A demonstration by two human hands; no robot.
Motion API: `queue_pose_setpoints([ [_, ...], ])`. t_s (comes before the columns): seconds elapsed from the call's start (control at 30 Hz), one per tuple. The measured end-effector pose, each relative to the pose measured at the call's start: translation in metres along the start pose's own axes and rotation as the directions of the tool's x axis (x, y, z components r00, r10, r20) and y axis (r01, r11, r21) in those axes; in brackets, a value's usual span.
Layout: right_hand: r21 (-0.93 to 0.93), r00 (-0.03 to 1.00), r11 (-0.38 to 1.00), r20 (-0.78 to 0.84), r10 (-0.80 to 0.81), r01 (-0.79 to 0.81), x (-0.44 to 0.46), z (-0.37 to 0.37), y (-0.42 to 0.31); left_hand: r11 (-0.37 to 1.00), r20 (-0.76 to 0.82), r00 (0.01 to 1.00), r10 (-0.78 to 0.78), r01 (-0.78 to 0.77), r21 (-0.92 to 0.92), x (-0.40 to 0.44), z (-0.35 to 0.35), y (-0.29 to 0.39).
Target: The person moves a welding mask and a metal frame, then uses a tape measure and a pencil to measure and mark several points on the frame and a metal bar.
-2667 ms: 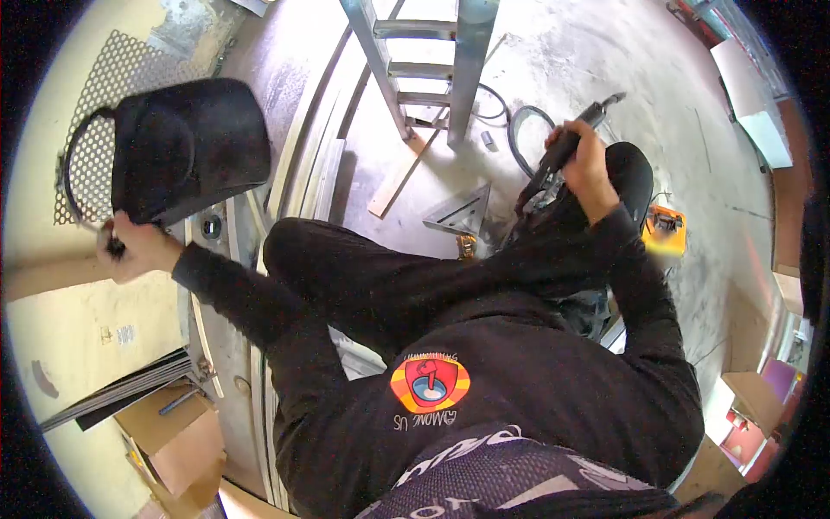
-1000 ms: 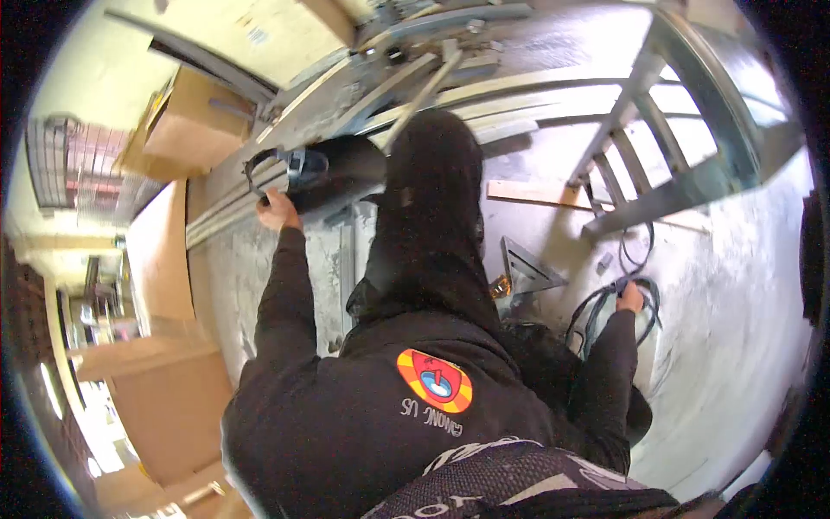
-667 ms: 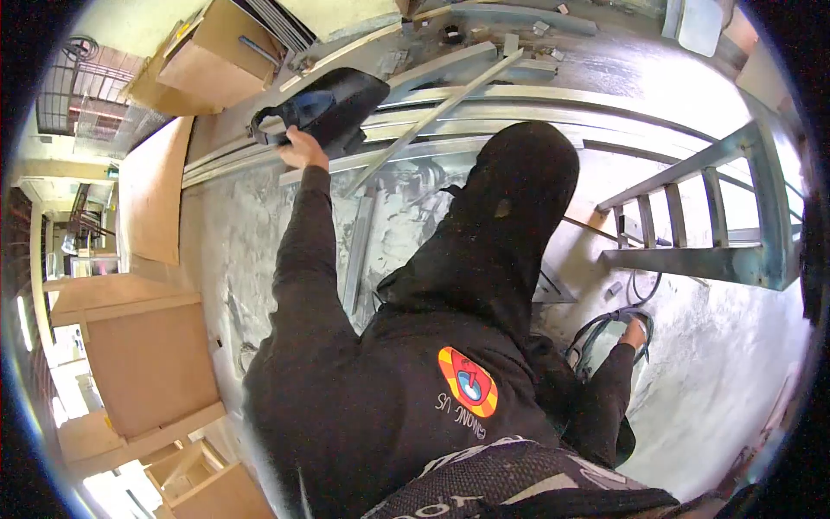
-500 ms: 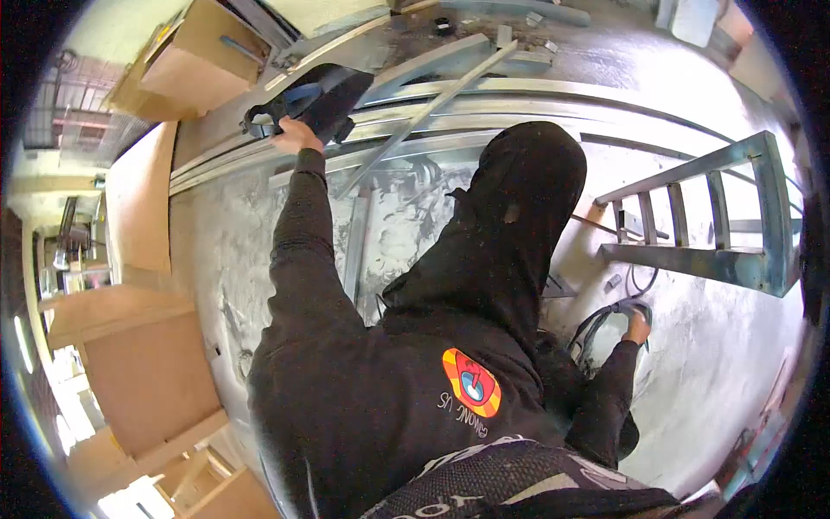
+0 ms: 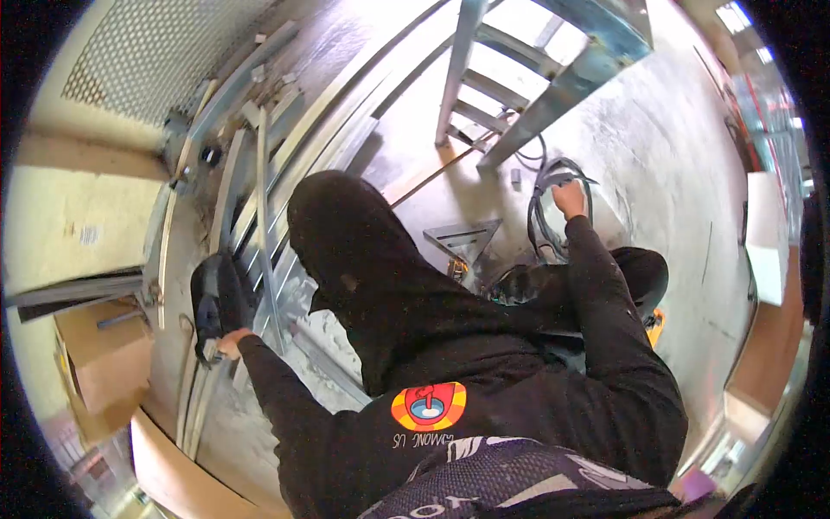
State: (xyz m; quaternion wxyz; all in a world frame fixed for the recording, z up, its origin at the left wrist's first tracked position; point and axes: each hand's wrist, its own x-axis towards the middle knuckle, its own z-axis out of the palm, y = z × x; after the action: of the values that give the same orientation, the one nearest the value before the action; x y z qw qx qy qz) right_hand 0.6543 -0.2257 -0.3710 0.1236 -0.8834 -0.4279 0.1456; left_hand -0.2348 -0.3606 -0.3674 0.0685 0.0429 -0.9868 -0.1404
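Note:
My left hand (image 5: 232, 343) is closed on the edge of a black welding helmet (image 5: 218, 296), out to the left above metal bars. The helmet's headband side faces me. On the right, my right hand (image 5: 569, 201) is closed around a loop of dark cable (image 5: 538, 227) near the floor. Part of the cable is hidden by my fingers. A metal triangular bracket (image 5: 464, 233) lies on the floor between my knee and the cable. Just beyond the cable stands a welded steel frame with rungs (image 5: 536, 117).
Long metal bars (image 5: 265, 195) lie across the floor at the left. A cardboard box (image 5: 108, 359) stands at the far left below a perforated panel (image 5: 164, 56). Something orange (image 5: 655, 327) shows beside my leg. Boards (image 5: 765, 337) are at the right edge.
My view has swung to the right, so the steel frame now appears higher and more central. The left hand still holds the helmet, now lower in view; the right still holds the cable.

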Motion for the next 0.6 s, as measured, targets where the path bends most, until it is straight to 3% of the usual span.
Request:
queue_pose_setpoints([
  [0.03, 0.002, 0.999, 1.0, 0.014, 0.028, -0.028, -0.005, -0.004, -0.008, 0.807, 0.091, 0.963, -0.254, 0.263, -0.529, -0.011, 0.0, 0.005],
  [0.07, 0.003, 0.998, 0.998, 0.028, 0.057, -0.057, -0.011, -0.009, -0.015, 0.457, 0.194, 0.892, -0.407, 0.383, -0.803, -0.023, 0.0, 0.011],
  [0.1, 0.002, 0.999, 0.999, 0.002, 0.041, -0.041, -0.008, -0.001, -0.01, 0.345, 0.233, 0.878, -0.419, 0.391, -0.853, -0.034, -0.004, 0.015],
  [0.13, 0.0, 0.999, 0.999, 0.005, 0.042, -0.042, -0.01, -0.004, -0.006, 0.377, 0.218, 0.867, -0.448, 0.404, -0.834, -0.056, -0.026, 0.031],
  [0.17, -0.024, 1.0, 1.0, -0.011, 0.017, -0.017, -0.014, -0.005, -0.004, 0.896, 0.114, 0.993, -0.044, 0.089, -0.434, -0.053, -0.014, 0.013],
  [0.2, -0.048, 0.999, 0.998, -0.001, -0.05, 0.049, -0.012, 0.002, -0.017, 0.922, -0.012, 0.93, 0.368, -0.364, 0.134, -0.05, -0.005, -0.006],
  [0.23, -0.083, 0.988, 0.985, 0.007, -0.152, 0.152, -0.002, 0.016, -0.005, 0.873, -0.058, 0.916, 0.398, -0.358, 0.331, -0.044, 0.003, -0.013],
  [0.27, -0.045, 0.982, 0.982, 0.049, -0.18, 0.182, -0.016, -0.003, -0.029, 0.922, -0.075, 0.951, 0.299, -0.268, 0.281, -0.046, 0.007, -0.01],
  [0.33, -0.163, 0.968, 0.954, 0.037, -0.248, 0.251, 0.007, 0.03, 0.002, 0.989, -0.052, 0.998, -0.036, 0.028, -0.144, -0.054, -0.001, 0.002],
  [0.37, -0.133, 0.979, 0.971, 0.079, -0.187, 0.196, 0.004, 0.024, -0.006, 0.934, 0.004, 0.985, -0.174, 0.166, -0.317, -0.058, -0.006, 0.007],
  [0.4, -0.112, 0.98, 0.974, 0.049, -0.191, 0.196, 0.006, 0.03, -0.004, 0.895, 0.028, 0.976, -0.217, 0.21, -0.393, -0.065, -0.01, 0.013],
  [0.43, -0.161, 0.959, 0.949, 0.135, -0.251, 0.271, 0.003, 0.025, -0.01, 0.886, 0.039, 0.985, -0.169, 0.169, -0.431, -0.068, -0.009, 0.008],
  [0.5, -0.205, 0.923, 0.912, 0.227, -0.309, 0.356, 0.001, 0.015, -0.025, 0.914, -0.09, 0.992, -0.09, 0.046, -0.403, -0.076, -0.007, -0.004],
  [0.57, 0.041, 0.968, 0.99, 0.21, -0.137, 0.131, -0.011, 0.007, -0.033, 0.884, -0.134, 0.978, -0.16, 0.082, -0.46, -0.09, -0.012, -0.006],
  [0.6, 0.0, 0.971, 0.994, 0.213, -0.109, 0.112, -0.011, 0.009, -0.034, 0.979, -0.2, 0.977, 0.07, -0.106, -0.176, -0.084, 0.01, -0.031],
])
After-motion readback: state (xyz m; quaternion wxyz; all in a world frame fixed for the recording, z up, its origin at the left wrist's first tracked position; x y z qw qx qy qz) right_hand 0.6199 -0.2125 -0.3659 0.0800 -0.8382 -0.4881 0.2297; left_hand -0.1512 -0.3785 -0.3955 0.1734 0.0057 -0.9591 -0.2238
